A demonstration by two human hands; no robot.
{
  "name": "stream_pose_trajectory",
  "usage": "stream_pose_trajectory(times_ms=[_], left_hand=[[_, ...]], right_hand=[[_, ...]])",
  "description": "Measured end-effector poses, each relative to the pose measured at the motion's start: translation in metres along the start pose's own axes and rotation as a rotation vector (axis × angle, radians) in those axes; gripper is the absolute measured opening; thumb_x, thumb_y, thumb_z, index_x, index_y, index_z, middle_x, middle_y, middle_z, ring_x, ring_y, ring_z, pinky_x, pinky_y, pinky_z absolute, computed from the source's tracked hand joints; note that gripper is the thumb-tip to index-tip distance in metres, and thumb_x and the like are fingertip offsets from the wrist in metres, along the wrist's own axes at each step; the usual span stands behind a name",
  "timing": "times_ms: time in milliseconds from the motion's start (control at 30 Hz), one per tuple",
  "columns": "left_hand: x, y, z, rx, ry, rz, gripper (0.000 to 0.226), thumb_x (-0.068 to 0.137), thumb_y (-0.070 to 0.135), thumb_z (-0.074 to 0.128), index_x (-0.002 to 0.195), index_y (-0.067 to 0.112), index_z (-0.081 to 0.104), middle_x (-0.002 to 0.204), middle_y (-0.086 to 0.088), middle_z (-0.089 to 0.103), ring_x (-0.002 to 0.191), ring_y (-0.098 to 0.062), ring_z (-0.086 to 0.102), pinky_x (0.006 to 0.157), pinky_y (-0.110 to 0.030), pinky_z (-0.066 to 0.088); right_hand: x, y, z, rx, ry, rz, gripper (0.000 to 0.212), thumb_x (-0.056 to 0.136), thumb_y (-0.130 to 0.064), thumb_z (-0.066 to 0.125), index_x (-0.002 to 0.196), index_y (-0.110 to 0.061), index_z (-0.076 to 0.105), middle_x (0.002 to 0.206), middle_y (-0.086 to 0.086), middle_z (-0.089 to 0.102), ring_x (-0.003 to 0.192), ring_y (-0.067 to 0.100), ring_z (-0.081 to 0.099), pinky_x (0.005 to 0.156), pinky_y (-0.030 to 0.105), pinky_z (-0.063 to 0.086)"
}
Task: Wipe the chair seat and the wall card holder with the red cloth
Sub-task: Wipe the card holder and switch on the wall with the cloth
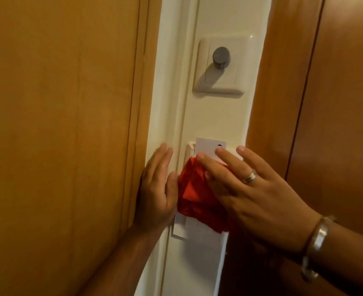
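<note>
Pressing the crumpled red cloth [194,195] on the white plastic wall card holder [185,228] with my flat right hand [255,189] — left hand [157,189] flat alongside, touching the brown wooden panel [59,124].

wooden door [59,124], dimmer knob [221,57], switch plate [236,86]

The white wall strip [217,120] is narrow, with the left wooden panel [65,124] and the right wooden panel [325,103] close on each side. The left hand [157,189] fills the gap between the left wooden panel and the card holder [189,228]. The red cloth [194,195] and the right hand [255,189] cover most of the holder. A key card [208,147] sticks up from it. Bare wall lies above the card, up to the switch [219,86] with its gray knob [221,56].
</note>
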State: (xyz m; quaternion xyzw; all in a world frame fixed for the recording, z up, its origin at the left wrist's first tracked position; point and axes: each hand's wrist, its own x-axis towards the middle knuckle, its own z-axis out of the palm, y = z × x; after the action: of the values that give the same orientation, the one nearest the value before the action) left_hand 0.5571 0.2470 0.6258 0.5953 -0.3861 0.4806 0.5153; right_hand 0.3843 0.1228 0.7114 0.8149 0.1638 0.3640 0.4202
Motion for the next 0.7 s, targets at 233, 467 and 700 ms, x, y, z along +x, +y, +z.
stream_pose_trajectory(times_ms=[233,467,700], left_hand=[[-0.009,-0.014,0.011,0.137,-0.011,0.156,0.066,0.101,0.054,0.032,0.140,0.002,0.038,0.148,-0.020,0.041,0.144,-0.032,0.033,0.119,-0.041,0.030],[-0.011,-0.021,0.014,0.197,-0.016,0.180,0.050,0.102,0.026,0.025,0.143,0.000,0.036,0.152,-0.016,0.037,0.146,-0.028,0.031,0.118,-0.045,0.032],[-0.013,-0.022,0.014,0.232,-0.029,0.195,0.058,0.094,0.027,0.039,0.146,0.003,0.033,0.155,-0.014,0.034,0.147,-0.028,0.029,0.118,-0.044,0.031]], right_hand=[[0.022,-0.029,0.019,0.103,-0.097,0.159,0.078,0.083,-0.062,0.040,0.139,-0.008,0.035,0.142,0.026,0.037,0.130,0.044,0.035,0.107,0.055,0.026],[0.007,-0.004,0.018,0.010,-0.001,-0.109,0.056,0.081,-0.032,0.051,0.131,-0.008,0.047,0.137,0.022,0.046,0.125,0.043,0.041,0.097,0.056,0.036],[0.011,-0.001,0.023,-0.030,-0.038,-0.253,0.070,0.070,-0.039,0.062,0.133,-0.014,0.045,0.139,0.016,0.046,0.128,0.038,0.040,0.099,0.056,0.029]])
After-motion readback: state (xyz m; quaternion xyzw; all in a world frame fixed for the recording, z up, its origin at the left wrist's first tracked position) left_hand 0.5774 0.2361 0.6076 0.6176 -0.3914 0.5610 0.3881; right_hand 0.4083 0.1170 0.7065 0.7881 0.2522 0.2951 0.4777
